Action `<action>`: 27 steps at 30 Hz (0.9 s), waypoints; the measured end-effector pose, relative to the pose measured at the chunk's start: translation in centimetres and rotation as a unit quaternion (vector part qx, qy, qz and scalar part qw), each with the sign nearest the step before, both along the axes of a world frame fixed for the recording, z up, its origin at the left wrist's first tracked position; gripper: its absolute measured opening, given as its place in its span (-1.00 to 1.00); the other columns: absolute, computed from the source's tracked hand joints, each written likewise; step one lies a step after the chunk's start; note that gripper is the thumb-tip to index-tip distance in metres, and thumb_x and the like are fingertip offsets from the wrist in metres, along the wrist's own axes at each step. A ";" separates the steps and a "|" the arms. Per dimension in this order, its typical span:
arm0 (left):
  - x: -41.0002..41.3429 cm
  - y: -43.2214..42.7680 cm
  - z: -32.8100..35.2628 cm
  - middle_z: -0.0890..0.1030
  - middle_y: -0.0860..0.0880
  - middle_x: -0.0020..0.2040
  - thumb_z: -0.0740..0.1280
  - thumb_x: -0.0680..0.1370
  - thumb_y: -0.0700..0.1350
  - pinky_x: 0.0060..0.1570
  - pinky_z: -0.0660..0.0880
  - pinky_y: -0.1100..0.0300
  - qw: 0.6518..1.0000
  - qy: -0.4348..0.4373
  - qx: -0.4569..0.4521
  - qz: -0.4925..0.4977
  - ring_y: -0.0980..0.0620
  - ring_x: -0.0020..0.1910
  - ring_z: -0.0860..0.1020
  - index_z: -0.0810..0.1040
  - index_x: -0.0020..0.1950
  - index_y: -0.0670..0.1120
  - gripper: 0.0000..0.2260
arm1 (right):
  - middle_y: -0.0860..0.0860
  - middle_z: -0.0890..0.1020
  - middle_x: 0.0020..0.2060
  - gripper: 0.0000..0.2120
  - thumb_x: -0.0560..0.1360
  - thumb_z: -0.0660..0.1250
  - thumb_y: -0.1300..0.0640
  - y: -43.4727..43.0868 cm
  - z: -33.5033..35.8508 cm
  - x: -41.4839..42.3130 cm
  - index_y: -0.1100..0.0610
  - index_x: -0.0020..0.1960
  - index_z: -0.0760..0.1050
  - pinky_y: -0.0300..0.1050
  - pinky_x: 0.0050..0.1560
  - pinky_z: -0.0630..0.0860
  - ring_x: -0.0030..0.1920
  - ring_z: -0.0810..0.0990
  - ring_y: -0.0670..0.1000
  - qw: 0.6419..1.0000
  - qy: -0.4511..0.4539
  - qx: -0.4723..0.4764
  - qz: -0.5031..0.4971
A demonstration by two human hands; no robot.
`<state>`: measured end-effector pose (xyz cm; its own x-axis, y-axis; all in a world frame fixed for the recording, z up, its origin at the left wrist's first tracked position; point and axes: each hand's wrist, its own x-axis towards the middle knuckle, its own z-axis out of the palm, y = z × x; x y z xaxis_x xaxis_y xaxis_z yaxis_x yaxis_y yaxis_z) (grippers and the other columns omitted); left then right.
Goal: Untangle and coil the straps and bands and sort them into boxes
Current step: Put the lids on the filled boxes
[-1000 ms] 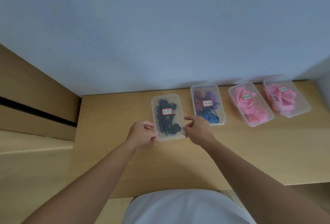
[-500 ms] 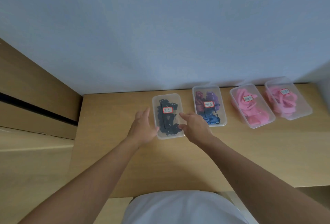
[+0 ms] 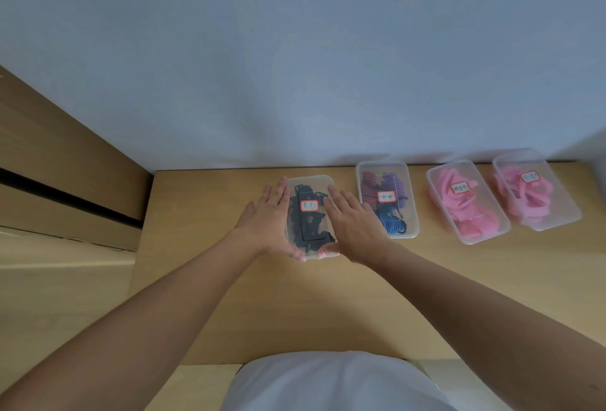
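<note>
Box point(image 3: 310, 178) of straps sits on the table point(image 3: 328, 296) between my left hand point(image 3: 269, 214) and right hand point(image 3: 354, 223), both flat, unclenched, pressing its sides (label point(image 3: 310, 205) on top).

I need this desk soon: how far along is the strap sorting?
Done: the striped-and-blue box and two pink boxes sit lidded and labelled. In hand: left hand and right hand press flat against the sides of the black-strap box. Left: seemingly just lining it up; no loose straps show on the desk.
</note>
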<state>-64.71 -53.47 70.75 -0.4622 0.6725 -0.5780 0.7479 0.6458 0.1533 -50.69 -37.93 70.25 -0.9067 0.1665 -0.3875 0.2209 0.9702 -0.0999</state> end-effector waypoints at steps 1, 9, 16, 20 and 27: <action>0.0 0.1 0.1 -0.44 0.04 0.61 0.53 0.16 0.47 0.57 0.11 -0.19 1.000 -0.001 -0.003 -0.005 -0.09 0.64 -0.23 -0.35 0.63 -0.11 0.44 | 0.16 -0.14 0.63 0.11 0.41 0.17 -0.49 0.1 -0.1 -0.1 0.22 0.63 -0.10 0.18 0.55 0.12 0.62 -0.12 0.19 1.000 -0.006 0.007 0.013; -0.7 1.4 1.0 -0.39 0.00 0.63 0.60 0.14 0.38 0.54 0.15 -0.20 0.998 0.018 -0.039 -0.041 -0.10 0.65 -0.17 -0.30 0.64 -0.13 0.45 | 0.20 -0.29 0.59 0.20 0.36 -0.23 -0.66 0.7 -1.6 -1.5 0.27 0.61 -0.26 0.33 0.56 -0.09 0.58 -0.36 0.20 0.998 0.007 0.025 0.061; -0.7 1.4 0.5 -0.41 0.01 0.62 0.60 0.16 0.36 0.52 0.22 -0.19 0.998 0.018 -0.040 -0.039 -0.12 0.65 -0.15 -0.27 0.65 -0.10 0.41 | 0.20 0.10 0.60 -0.01 0.51 -0.18 -0.53 -2.2 -2.9 -3.2 0.25 0.59 0.13 0.30 0.48 0.21 0.61 0.02 0.22 0.996 0.088 -0.021 -0.022; -0.8 1.3 0.5 -0.47 0.04 0.59 0.58 0.17 0.38 0.53 0.20 -0.19 0.999 0.002 -0.037 -0.034 -0.11 0.65 -0.17 -0.35 0.63 -0.08 0.43 | 0.17 -0.07 0.63 -0.04 0.53 -0.21 -0.50 -2.2 -3.5 -3.2 0.22 0.62 0.02 0.27 0.54 0.11 0.63 -0.13 0.18 0.993 0.109 -0.022 -0.045; 0.5 0.6 -1.1 -0.60 0.10 0.51 0.39 0.07 0.62 0.54 0.16 -0.21 0.999 -0.026 0.016 0.009 -0.14 0.65 -0.19 -0.46 0.59 -0.03 0.48 | 0.11 -0.23 0.63 -0.10 0.55 -0.20 -0.47 -2.2 -4.5 -3.4 0.16 0.64 -0.12 0.13 0.56 0.06 0.62 -0.28 0.11 0.989 0.116 -0.031 -0.085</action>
